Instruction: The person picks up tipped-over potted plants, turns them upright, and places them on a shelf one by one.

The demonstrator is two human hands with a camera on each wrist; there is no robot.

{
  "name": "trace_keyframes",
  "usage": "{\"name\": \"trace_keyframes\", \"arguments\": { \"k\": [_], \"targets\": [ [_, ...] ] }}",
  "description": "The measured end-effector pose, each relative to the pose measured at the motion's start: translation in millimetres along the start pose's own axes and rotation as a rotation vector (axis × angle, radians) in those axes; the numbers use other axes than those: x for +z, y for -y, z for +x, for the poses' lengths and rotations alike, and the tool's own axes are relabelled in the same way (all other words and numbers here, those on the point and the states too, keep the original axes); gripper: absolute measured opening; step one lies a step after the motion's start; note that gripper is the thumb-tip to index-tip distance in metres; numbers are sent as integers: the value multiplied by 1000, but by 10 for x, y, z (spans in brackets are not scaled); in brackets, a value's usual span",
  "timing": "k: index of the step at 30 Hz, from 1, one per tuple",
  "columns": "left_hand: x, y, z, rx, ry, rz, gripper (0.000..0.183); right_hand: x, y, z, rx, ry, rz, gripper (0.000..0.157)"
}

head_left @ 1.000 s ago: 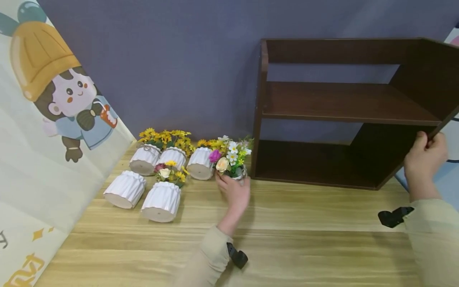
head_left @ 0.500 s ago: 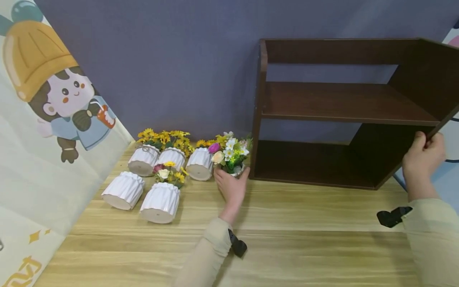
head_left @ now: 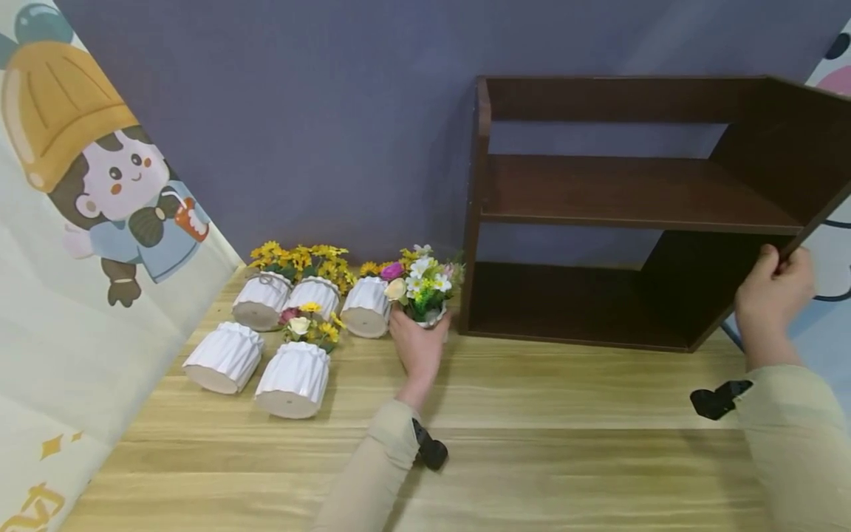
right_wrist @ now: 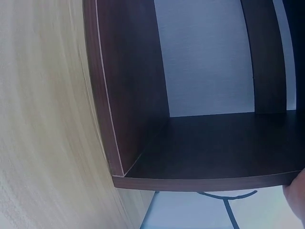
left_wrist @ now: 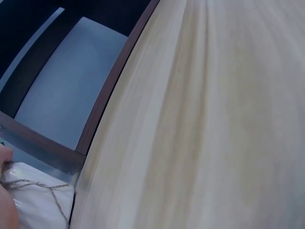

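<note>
My left hand (head_left: 419, 346) grips a small flowerpot (left_wrist: 40, 198), white with twine round it, beside the shelf's left side. Pink, cream and white flowers (head_left: 422, 279) rise from it; the hand hides most of the pot in the head view. Whether its base touches the table cannot be told. My right hand (head_left: 774, 299) holds the front edge of the right side panel of a dark brown two-tier shelf (head_left: 638, 188), fingers outside and thumb at the edge. In the right wrist view, part of that hand (right_wrist: 296, 198) shows at the panel's edge.
Left of the held pot, several white pleated pots (head_left: 292, 380) lie tipped over, bases facing me, most with yellow flowers showing. The wooden table (head_left: 532, 458) meets a grey-blue back wall (head_left: 332, 133) and a cartoon-printed left panel (head_left: 60, 318).
My left hand has shifted slightly left with the flowerpot, and its flowers stand a little more upright. The right hand keeps its hold on the shelf. The head view has turned slightly.
</note>
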State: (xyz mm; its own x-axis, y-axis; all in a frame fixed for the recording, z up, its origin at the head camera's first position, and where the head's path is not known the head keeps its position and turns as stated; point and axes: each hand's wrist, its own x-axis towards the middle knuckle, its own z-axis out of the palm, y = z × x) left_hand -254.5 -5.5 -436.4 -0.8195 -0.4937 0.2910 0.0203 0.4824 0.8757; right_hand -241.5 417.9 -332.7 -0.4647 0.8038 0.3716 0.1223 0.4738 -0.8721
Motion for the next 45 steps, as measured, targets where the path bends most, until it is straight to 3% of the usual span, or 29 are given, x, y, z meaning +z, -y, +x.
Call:
{"name": "trace_keyframes", "arguments": {
  "k": [5, 9, 18, 25, 31, 37, 45],
  "targets": [
    [-69, 40, -16, -3, 45, -25, 94, -34, 3, -16, 2, 75, -82, 6],
    [-120, 40, -15, 2, 70, -63, 92, -68, 19, -3, -21, 118, -122, 15],
    [-208, -19, -35, 28, 86, -112, 91, -88, 21, 57, -36, 103, -80, 4],
    [-294, -134, -63, 79, 90, -141, 85, -101, 9, 88, -47, 131, -118, 20],
    [-391, -199, -71, 92, 142, -219, 83, -115, -23, 73, -24, 128, -87, 8],
    [-492, -311, -88, 165, 155, -210, 82, -118, -38, 37, -24, 109, -56, 9],
    [-671, -575, -123, 273, 164, -187, 80, -97, -13, 45, -29, 98, -41, 4]
  ]
}}
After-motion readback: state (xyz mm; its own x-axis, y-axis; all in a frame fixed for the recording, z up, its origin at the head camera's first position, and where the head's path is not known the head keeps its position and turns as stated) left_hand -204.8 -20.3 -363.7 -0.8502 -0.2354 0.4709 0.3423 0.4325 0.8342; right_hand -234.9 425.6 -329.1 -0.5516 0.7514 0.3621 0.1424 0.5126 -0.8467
